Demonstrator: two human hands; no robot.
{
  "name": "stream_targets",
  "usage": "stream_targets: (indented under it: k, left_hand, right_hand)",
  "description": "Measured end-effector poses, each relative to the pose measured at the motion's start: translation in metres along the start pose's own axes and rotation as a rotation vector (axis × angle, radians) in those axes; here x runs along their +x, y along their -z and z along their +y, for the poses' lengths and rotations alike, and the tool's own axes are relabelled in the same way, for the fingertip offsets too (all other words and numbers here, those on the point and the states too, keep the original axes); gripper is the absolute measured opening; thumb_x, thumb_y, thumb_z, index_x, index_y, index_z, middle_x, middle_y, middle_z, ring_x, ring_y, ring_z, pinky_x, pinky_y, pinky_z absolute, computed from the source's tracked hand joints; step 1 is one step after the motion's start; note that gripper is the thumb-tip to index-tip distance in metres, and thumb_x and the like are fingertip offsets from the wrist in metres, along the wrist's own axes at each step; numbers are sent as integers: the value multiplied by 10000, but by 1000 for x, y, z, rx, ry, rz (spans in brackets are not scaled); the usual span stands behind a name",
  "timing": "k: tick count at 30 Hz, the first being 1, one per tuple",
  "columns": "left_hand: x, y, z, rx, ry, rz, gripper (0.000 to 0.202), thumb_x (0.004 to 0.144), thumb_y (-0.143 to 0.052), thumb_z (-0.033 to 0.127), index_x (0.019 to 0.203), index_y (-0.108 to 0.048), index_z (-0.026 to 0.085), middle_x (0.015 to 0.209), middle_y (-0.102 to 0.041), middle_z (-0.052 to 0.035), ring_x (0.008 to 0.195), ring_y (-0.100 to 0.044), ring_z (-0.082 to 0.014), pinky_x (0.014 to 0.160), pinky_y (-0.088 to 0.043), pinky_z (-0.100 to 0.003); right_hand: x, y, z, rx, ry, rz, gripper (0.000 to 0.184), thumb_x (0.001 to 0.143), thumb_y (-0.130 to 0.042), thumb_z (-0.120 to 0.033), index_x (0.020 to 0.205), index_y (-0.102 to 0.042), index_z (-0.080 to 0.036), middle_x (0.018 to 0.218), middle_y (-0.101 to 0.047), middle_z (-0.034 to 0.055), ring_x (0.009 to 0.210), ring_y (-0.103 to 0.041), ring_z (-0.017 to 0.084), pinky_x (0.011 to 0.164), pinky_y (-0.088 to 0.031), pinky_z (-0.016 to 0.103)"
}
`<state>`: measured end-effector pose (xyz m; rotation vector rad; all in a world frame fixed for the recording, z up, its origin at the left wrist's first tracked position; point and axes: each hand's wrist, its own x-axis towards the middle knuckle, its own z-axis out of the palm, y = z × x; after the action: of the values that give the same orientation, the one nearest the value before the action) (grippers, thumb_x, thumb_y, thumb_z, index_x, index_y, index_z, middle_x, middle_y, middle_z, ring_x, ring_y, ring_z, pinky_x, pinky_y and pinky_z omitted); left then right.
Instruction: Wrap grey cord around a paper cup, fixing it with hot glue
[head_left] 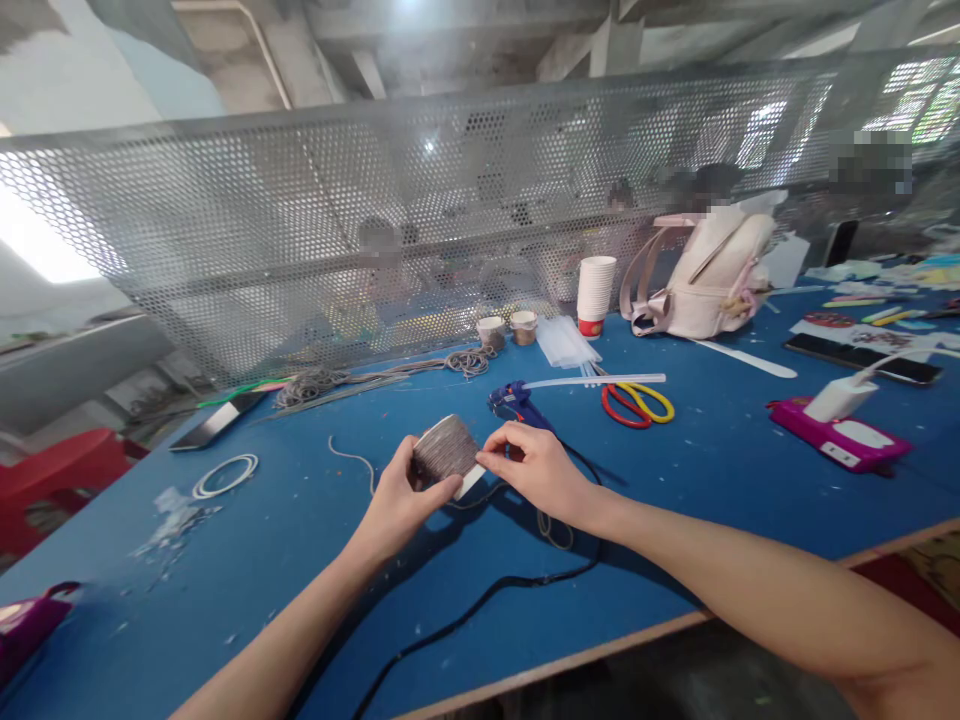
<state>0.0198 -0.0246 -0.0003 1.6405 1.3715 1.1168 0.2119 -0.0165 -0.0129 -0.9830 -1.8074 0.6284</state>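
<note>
My left hand (401, 495) is closed round a paper cup (448, 450) that lies tilted on its side above the table. Grey cord covers most of the cup's wall, and a white band stays bare at the end near my right hand. The thumb and forefinger of my right hand (536, 470) pinch at the edge of the wrapping, apparently on the grey cord (555, 530), whose loose length trails on the table below. Just behind my right hand lies a blue hot glue gun (517, 402) with a long clear glue stick in it.
On the blue table (285, 560) are red-and-yellow-handled scissors (637, 403), a stack of paper cups (596, 295), cord bundles (311, 385), a white cord coil (225, 476) and a purple power strip (840, 437). A black cable (487, 600) crosses the front. Behind stand a backpack (712, 285) and perforated screen (300, 220).
</note>
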Motion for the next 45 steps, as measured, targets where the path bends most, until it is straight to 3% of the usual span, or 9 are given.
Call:
stream_targets:
  k: [6, 10, 15, 21, 25, 29, 33, 41, 45]
  left_hand:
    - [0, 0, -3, -105, -28, -6, 384, 584, -744, 333, 841, -495, 196, 750, -565, 29, 695, -563, -148, 645, -483, -270]
    - [0, 1, -7, -145, -70, -39, 420, 611, -748, 323, 909, -476, 207, 828, -582, 4, 778, -598, -166, 746, -507, -307]
    - [0, 0, -7, -181, -202, 21, 606, 594, -771, 282, 1105, -447, 248, 1122, -554, -60, 925, -617, -186, 846, -522, -344]
    - [-3, -5, -7, -220, -199, 51, 655, 649, -747, 310, 1203, -404, 249, 1212, -556, -89, 1044, -619, -212, 937, -509, -381]
    - [-7, -8, -6, -268, -107, 20, 792, 699, -709, 307, 1375, -299, 265, 1336, -523, -123, 1153, -591, -247, 990, -483, -417]
    - [-9, -9, -6, -275, -101, -5, 886, 735, -668, 284, 1468, -170, 299, 1407, -479, -128, 1199, -572, -255, 1023, -455, -433]
    - [-8, -8, -11, -248, -110, -47, 873, 717, -693, 276, 1450, -220, 299, 1353, -521, -117, 1186, -574, -252, 1053, -424, -447]
    - [-3, -10, -16, -302, -77, 1, 869, 635, -776, 278, 1354, -289, 300, 1199, -559, -64, 1091, -599, -215, 1014, -448, -420]
    - [-1, -8, -15, -313, -75, 10, 857, 617, -792, 280, 1326, -311, 298, 1181, -561, -63, 1064, -606, -214, 1003, -454, -425]
  right_hand:
    - [1, 0, -5, 154, -150, -27, 102, 811, -652, -293, 796, -633, -194, 743, -639, -12, 660, -553, 133, 640, -433, 261]
    - [3, -2, -3, 292, -290, -35, 224, 752, -699, -317, 909, -631, -173, 848, -646, 13, 699, -557, 134, 665, -447, 269]
    - [3, -4, -4, 370, -348, -85, 232, 765, -672, -340, 922, -641, -173, 864, -658, 22, 636, -520, 121, 604, -424, 266]
    - [0, -3, -6, 312, -265, -58, 225, 789, -656, -323, 951, -620, -171, 720, -588, -26, 536, -414, 92, 537, -376, 245]
    - [-3, -8, -4, 258, -195, 4, 177, 803, -636, -319, 907, -615, -177, 769, -601, -11, 588, -459, 106, 577, -402, 249]
    - [-8, -12, -4, 187, -100, 35, 119, 829, -601, -309, 837, -609, -190, 805, -608, 5, 655, -513, 127, 619, -410, 260]
    - [-11, -14, -5, 187, -101, -18, 93, 850, -549, -257, 832, -611, -190, 804, -609, 5, 622, -505, 119, 605, -405, 260]
    - [-12, -14, -6, 219, -68, -13, 61, 777, -542, -142, 799, -569, -191, 741, -567, -26, 550, -454, 92, 561, -396, 233]
    - [-12, -14, -3, 119, 63, 24, 94, 752, -585, -122, 792, -548, -198, 763, -542, -21, 556, -455, 92, 571, -408, 234]
